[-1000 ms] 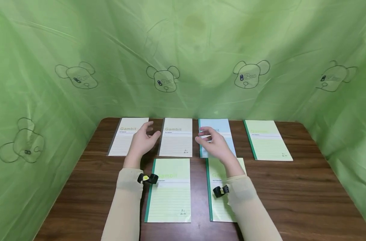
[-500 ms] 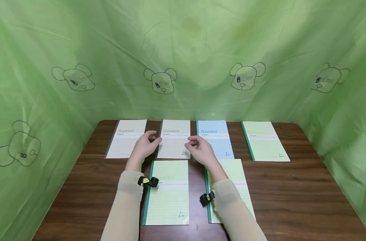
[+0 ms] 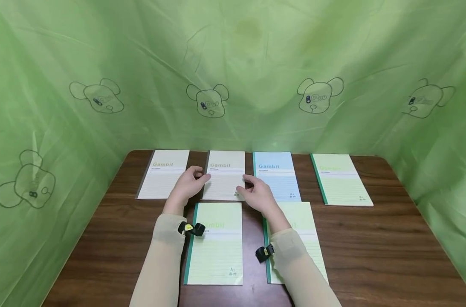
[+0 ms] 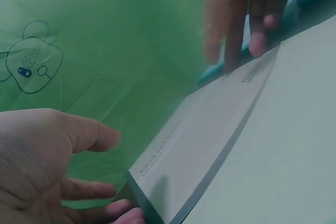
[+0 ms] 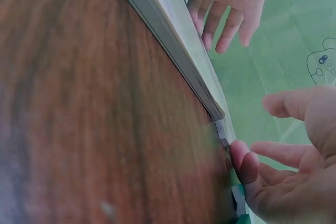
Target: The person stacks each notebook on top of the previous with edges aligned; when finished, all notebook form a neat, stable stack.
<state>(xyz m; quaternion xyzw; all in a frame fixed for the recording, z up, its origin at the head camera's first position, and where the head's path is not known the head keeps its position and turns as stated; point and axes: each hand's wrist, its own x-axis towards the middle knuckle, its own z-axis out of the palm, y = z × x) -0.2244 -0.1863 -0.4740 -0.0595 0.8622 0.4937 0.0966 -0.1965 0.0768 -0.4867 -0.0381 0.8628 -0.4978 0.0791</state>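
Observation:
A white notebook point(image 3: 225, 181) with a grey spine lies flat between my two hands. My left hand point(image 3: 188, 185) is at its spine edge, thumb over the cover; in the left wrist view the thumb and fingers point(image 4: 92, 187) are spread apart, fingertips low by the spine. On the opposite side my right hand point(image 3: 259, 195) has its fingertips at the notebook's right edge, close to the blue notebook point(image 3: 276, 177). The right wrist view shows the right hand's thumb and fingers point(image 5: 283, 153) apart, with nothing gripped between them.
Another white notebook point(image 3: 161, 179) lies on the left, and a green one point(image 3: 342, 179) at the far right. Two more green notebooks point(image 3: 217, 256) point(image 3: 302, 217) lie nearer on the dark wooden table point(image 3: 390, 256). A green curtain point(image 3: 256, 51) surrounds the table.
My right hand has moved left, from above the blue notebook to the right edge of the middle white one. The left hand has shifted slightly right and nearer, to its spine.

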